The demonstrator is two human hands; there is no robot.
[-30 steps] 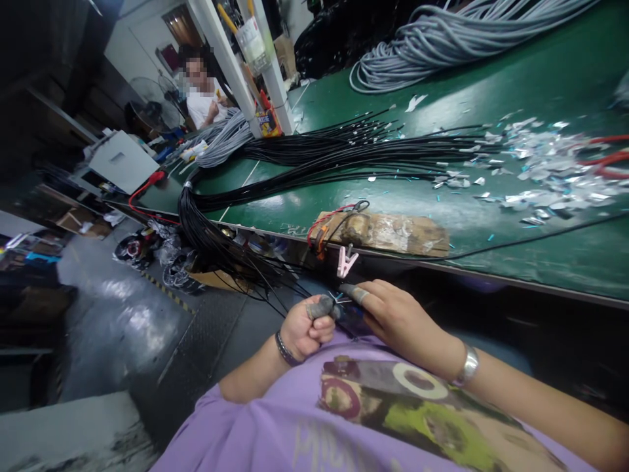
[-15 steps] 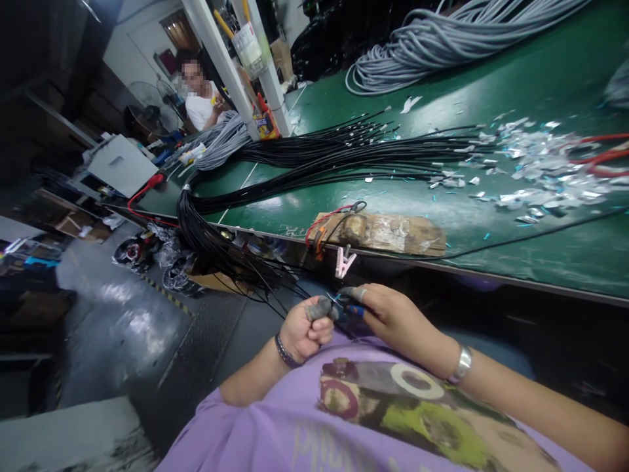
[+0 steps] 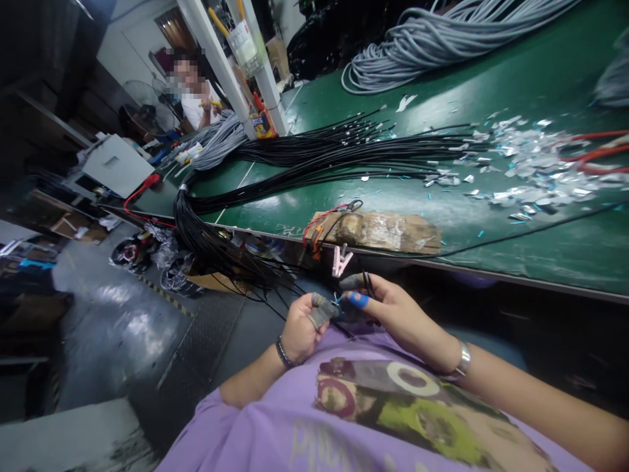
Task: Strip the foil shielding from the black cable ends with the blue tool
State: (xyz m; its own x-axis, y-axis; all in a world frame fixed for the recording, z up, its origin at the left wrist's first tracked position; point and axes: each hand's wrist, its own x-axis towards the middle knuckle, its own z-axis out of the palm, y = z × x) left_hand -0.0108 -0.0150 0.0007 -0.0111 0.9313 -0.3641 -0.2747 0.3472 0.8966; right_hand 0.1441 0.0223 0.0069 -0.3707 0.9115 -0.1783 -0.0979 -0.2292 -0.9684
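Observation:
My left hand (image 3: 304,324) is curled closed below the bench edge, its thumb and forefinger in grey finger cots pinching the end of a thin black cable (image 3: 344,328). My right hand (image 3: 393,314) meets it from the right, wearing a blue cot on the thumb and a grey one on the forefinger, and pinches the same cable end. The tips of both hands touch. A fine blue wire shows between them. A large bundle of black cables (image 3: 314,160) lies across the green bench (image 3: 540,249) and hangs off its edge (image 3: 206,242) towards my hands.
A taped block with red wires (image 3: 378,231) and a pink clip (image 3: 340,262) sit at the bench edge above my hands. Foil scraps (image 3: 525,164) litter the right side. Grey cable coils (image 3: 442,33) lie at the back. Another person (image 3: 196,98) works at the far left.
My left hand has loosened its fist and turned, and both hands have lifted slightly. My right thumb with its blue cot now shows at the cable end.

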